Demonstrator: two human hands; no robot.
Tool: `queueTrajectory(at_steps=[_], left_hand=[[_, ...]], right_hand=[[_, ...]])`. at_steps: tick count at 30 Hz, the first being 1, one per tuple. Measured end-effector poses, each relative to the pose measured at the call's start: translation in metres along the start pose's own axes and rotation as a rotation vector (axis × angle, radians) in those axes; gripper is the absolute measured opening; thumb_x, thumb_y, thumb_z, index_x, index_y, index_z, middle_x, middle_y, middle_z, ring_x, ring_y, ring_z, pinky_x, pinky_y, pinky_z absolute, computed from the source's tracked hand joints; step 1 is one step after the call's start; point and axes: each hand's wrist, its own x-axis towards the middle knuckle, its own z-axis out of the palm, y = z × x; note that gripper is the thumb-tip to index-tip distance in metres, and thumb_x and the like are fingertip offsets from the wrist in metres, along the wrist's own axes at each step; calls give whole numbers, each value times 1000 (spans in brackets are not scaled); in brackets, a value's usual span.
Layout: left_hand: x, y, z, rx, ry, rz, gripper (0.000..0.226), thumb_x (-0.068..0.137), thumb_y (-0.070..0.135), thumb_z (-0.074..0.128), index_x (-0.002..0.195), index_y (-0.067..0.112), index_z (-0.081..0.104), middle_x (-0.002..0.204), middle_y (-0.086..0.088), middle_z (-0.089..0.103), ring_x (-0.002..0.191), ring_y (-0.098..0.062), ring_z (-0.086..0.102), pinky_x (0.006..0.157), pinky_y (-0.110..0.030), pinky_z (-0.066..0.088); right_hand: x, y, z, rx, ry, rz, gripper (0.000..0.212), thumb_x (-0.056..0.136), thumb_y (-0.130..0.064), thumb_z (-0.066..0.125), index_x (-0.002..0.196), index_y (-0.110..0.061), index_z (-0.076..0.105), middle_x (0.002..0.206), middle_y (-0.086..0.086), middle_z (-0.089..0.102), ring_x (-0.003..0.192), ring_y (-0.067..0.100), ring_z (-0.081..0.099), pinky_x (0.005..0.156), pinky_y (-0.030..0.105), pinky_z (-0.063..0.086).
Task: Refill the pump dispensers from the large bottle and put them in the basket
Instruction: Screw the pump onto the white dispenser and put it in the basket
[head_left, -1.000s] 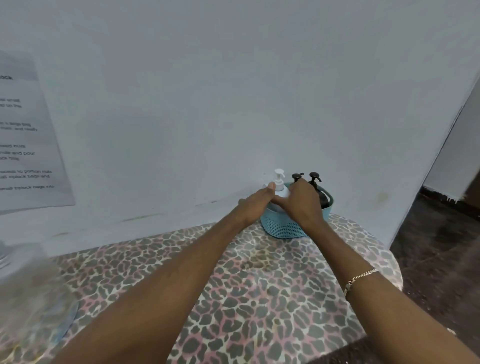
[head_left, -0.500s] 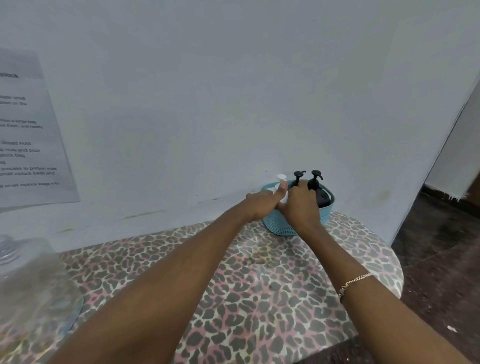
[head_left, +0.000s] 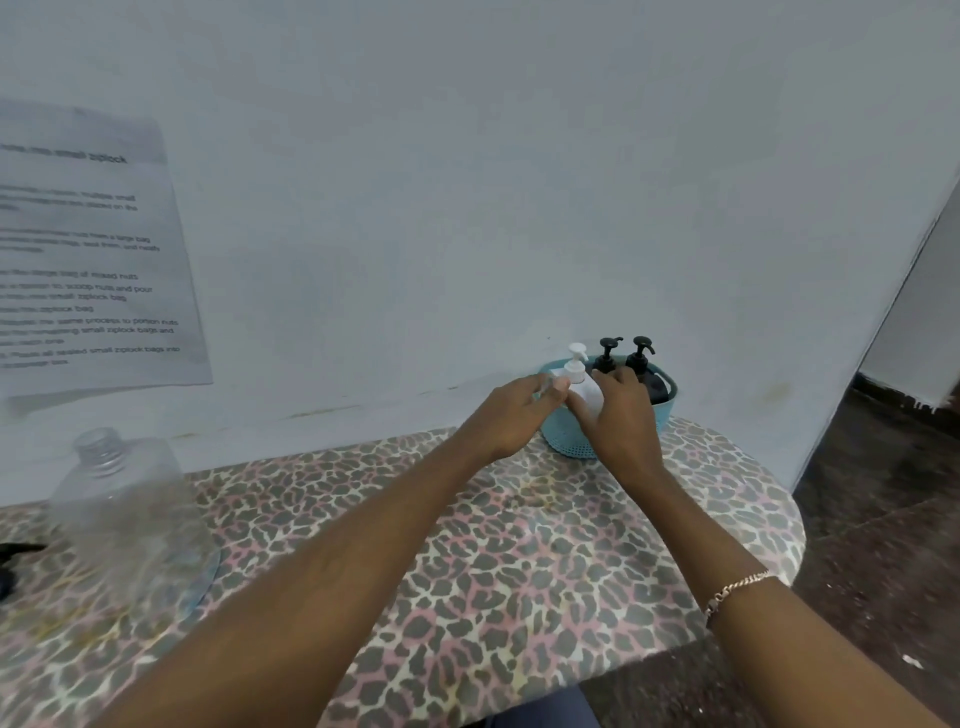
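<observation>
A teal perforated basket stands at the table's far edge against the wall. Two black pump dispensers stand inside it. A white pump dispenser leans at the basket's left side, held between both hands. My right hand grips its body from the right. My left hand pinches its left shoulder with curled fingers. The large clear bottle stands uncapped at the table's left, far from both hands.
The leopard-print table ends in a rounded edge on the right, with dark floor beyond. A printed sheet hangs on the wall at left. A black object lies at the left border beside the large bottle.
Both hands stayed at the basket. The white dispenser, mostly hidden behind my hands half a second ago, now shows its pump and leaning body again.
</observation>
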Motion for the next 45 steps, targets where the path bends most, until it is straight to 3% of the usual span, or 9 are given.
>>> queueTrajectory(at_steps=[3, 8, 12, 19, 28, 32, 39, 45], left_hand=[[-31, -3, -8, -6, 125, -19, 75, 100, 70, 39, 158, 22, 43, 160, 1, 48, 141, -16, 51, 110, -30, 38], [-85, -18, -23, -11, 280, -17, 78, 98, 69, 46, 159, 20, 42, 160, 2, 48, 139, -11, 52, 109, -29, 41], [-131, -29, -37, -25, 387, -21, 76, 98, 68, 48, 158, 22, 43, 159, 4, 49, 139, -8, 51, 115, -38, 46], [-218, -41, -62, 32, 573, -5, 72, 95, 68, 53, 153, 25, 48, 146, 7, 59, 129, -3, 57, 105, -32, 53], [-314, -56, -96, 73, 804, -26, 48, 100, 45, 64, 142, 22, 59, 121, 13, 66, 108, 5, 63, 87, -10, 51], [-350, -68, -111, 98, 911, -74, 41, 101, 40, 66, 136, 19, 61, 115, 10, 68, 102, 6, 64, 81, -6, 50], [-406, -105, -145, 136, 1051, -185, 35, 100, 30, 70, 132, 19, 63, 112, 7, 69, 98, 6, 64, 78, -5, 49], [-439, -148, -173, 167, 1100, -363, 33, 98, 35, 72, 126, 19, 64, 109, 7, 67, 93, -3, 66, 74, -14, 50]], right_hand=[[-18, -21, -5, 83, 21, -31, 45, 97, -48, 69, 122, -11, 72, 106, 7, 59, 97, 25, 58, 78, 36, 50], [-52, -66, -9, 185, 7, -67, 53, 96, -46, 69, 130, -5, 68, 123, 9, 63, 114, 23, 60, 94, 38, 52], [-78, -101, -11, 306, -31, -84, 58, 96, -50, 69, 135, -7, 66, 130, 4, 61, 119, 18, 60, 100, 38, 52], [-132, -152, -8, 436, -75, -203, 50, 96, -49, 70, 133, -16, 68, 123, -5, 62, 107, 8, 61, 94, 32, 55], [-188, -217, 8, 515, -188, -359, 49, 97, -50, 69, 134, -18, 67, 121, -7, 62, 101, 3, 61, 89, 21, 53], [-208, -251, 20, 563, -233, -429, 44, 97, -48, 70, 130, -19, 68, 117, -8, 62, 98, 3, 61, 88, 22, 53], [-234, -327, 48, 619, -356, -571, 41, 98, -41, 71, 128, -14, 69, 107, -4, 64, 86, 7, 64, 79, 27, 57], [-251, -403, 88, 582, -504, -639, 38, 97, -36, 70, 125, -10, 69, 105, 0, 67, 81, 7, 59, 77, 22, 47]])
